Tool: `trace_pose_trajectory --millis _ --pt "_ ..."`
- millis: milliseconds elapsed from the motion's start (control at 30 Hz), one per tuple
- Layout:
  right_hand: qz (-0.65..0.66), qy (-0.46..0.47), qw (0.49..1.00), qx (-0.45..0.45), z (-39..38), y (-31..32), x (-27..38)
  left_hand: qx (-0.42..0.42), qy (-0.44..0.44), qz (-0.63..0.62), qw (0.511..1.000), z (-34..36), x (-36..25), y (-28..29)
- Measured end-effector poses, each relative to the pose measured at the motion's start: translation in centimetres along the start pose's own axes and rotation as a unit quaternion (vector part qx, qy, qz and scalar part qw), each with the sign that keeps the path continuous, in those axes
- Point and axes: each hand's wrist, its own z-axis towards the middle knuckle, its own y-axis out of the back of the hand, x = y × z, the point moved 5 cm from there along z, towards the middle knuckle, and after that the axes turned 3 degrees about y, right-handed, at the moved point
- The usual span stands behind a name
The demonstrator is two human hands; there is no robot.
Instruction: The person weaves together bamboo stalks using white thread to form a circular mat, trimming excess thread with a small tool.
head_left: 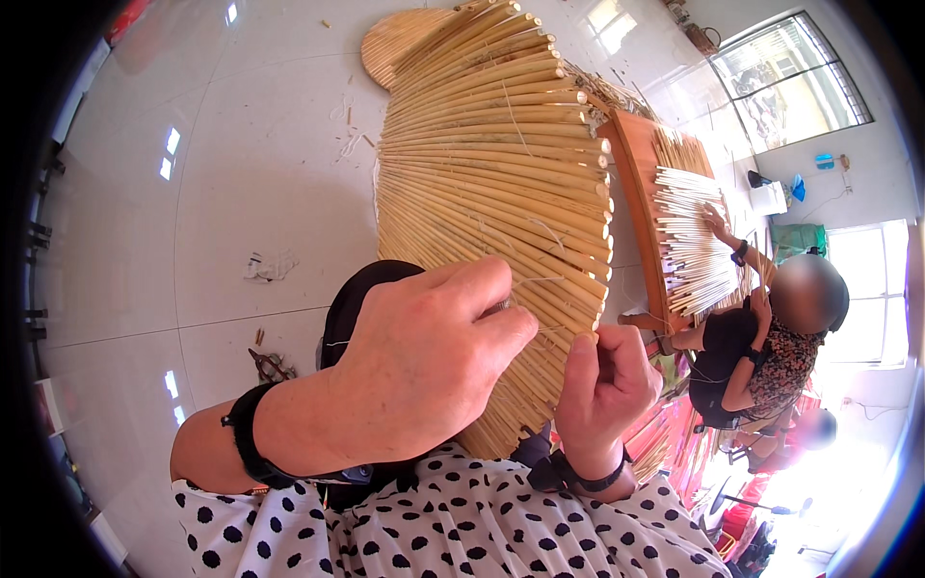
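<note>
A fan-shaped mat of yellow reed stalks [482, 164], bound side by side, spreads in front of me, its cut ends along the right edge. Over its near part my left hand [438, 337] is closed, finger and thumb pinched. A thin pale thread [540, 279] runs across the stalks from these fingers; a small metallic thing shows between them, too little to name. At the mat's lower right edge, by the stalk ends, my right hand [607, 385] is closed with thumb against bent forefinger. What its fingertips grip is hidden.
A round ribbed piece [385, 48] lies under the mat's far end. At right, a person [785, 356] reaches over pale sticks [689, 236] on an orange-brown table [636, 183]. Another person [785, 438] sits behind. A dark hand tool [270, 366] and crumpled scrap [270, 267] lie on the tiled floor.
</note>
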Motion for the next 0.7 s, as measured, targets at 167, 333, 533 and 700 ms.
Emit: trace_pose_trajectory --millis 167,333,533,700 --pt "-0.004 0.003 1.0 0.005 0.12 0.0 0.18 0.003 -0.002 0.008 1.0 0.06 -0.1 -0.02" --pt "-0.004 0.003 1.0 0.002 0.11 0.02 0.15 0.005 -0.003 0.011 1.0 0.08 -0.05 -0.02" --pt "-0.002 0.0 1.0 -0.001 0.05 -0.04 0.14 -0.007 -0.003 0.013 1.0 0.11 -0.28 -0.09" --pt "-0.009 0.027 1.0 -0.008 0.23 0.12 0.55 -0.015 -0.003 -0.01 1.0 0.24 -0.1 -0.44"
